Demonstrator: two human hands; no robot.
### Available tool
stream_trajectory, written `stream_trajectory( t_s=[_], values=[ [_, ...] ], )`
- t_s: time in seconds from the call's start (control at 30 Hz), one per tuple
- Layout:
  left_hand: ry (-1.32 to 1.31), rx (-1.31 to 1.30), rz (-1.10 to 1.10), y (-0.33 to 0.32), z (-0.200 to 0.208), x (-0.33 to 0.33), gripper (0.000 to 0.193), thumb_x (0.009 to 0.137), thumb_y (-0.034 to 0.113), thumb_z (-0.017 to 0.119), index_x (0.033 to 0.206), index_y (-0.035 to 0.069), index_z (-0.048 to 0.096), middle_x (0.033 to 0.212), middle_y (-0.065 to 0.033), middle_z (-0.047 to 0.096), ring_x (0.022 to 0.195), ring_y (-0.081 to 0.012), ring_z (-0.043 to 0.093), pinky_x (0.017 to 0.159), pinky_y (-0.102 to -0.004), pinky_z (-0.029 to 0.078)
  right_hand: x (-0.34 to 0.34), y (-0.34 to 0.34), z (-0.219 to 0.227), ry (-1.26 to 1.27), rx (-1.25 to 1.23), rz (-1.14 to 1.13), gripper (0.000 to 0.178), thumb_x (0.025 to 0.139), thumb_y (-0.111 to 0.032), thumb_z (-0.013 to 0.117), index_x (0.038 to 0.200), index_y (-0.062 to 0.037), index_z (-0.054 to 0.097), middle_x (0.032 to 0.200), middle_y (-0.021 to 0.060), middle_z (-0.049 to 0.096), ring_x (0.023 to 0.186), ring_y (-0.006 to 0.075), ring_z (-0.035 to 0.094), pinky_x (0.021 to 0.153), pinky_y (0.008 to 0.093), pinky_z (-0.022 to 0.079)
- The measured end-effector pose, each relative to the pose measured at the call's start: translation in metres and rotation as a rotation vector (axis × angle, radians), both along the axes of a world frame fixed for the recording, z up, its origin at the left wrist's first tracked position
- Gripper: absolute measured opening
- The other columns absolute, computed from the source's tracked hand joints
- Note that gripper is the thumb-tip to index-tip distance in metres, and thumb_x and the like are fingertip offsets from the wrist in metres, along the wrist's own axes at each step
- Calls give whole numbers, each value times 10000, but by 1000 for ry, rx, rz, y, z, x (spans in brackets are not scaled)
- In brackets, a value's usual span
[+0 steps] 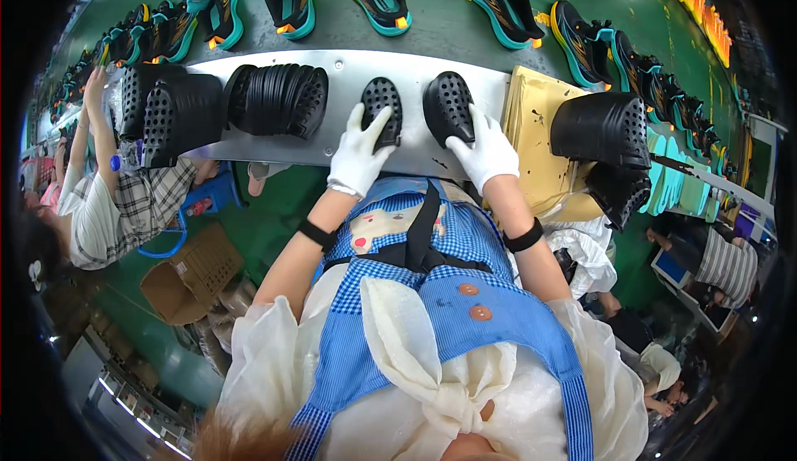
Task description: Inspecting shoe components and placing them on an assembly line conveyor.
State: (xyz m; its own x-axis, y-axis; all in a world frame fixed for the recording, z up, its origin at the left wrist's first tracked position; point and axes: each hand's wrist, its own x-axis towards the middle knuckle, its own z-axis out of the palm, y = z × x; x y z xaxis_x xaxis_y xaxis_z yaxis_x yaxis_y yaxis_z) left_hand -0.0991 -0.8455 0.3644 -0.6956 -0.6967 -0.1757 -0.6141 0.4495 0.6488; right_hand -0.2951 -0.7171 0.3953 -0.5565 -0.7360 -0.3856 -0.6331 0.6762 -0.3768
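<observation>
Two black perforated plastic shoe toe inserts lie apart on the silver metal table (344,141), holes facing up. My left hand (359,155), in a white glove, closes over the near part of the left toe insert (382,95), fingers across its top. The right toe insert (447,100) tilts slightly, its near end between the thumb and fingers of my white-gloved right hand (488,158). Left of my hands lies a nested row of the same inserts (278,100), with a bigger stack of inserts (183,116) beyond it.
Brown cardboard (531,120) lies on the right, with more black inserts (602,129) at its edge. Black and teal sneakers (378,0) line the green conveyor (432,41) ahead. A person (91,212) works at the left, near a blue stool (217,191) and a cardboard box (191,274).
</observation>
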Motion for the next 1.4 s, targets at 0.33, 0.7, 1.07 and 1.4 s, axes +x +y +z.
stream_trajectory(
  t_s=[0.33,0.7,1.07,1.4],
  values=[
    [-151,-8,-26,6,9,-10,747,741,318,711,1391,148,383,1357,-240,406,1114,-403,532,921,-446,465,4,5,0,171,36,9,659,791,-478,635,1303,-91,484,1073,151,608,970,306,618,797,409,515],
    [-82,-128,-284,-36,28,-31,582,729,267,707,1259,105,532,1298,-171,480,1079,-361,537,919,-420,462,-7,2,-3,-44,37,-207,681,707,-412,699,1278,-93,509,1240,185,518,1093,335,560,916,408,462],
    [-441,39,-781,-83,-32,-169,333,797,181,603,1079,4,624,1017,-228,639,953,-364,611,856,-413,486,-21,-20,-35,-392,-6,-407,1041,597,-366,787,1425,-4,270,1259,236,523,1160,319,541,984,347,422],
    [37,1319,-337,-63,-39,-159,362,886,180,571,1199,-2,561,1084,-70,632,986,-154,597,868,-331,481,-4,18,-39,-1176,-756,-657,499,847,-95,607,1301,18,431,1204,139,565,1123,252,553,957,384,464]
  ],
)
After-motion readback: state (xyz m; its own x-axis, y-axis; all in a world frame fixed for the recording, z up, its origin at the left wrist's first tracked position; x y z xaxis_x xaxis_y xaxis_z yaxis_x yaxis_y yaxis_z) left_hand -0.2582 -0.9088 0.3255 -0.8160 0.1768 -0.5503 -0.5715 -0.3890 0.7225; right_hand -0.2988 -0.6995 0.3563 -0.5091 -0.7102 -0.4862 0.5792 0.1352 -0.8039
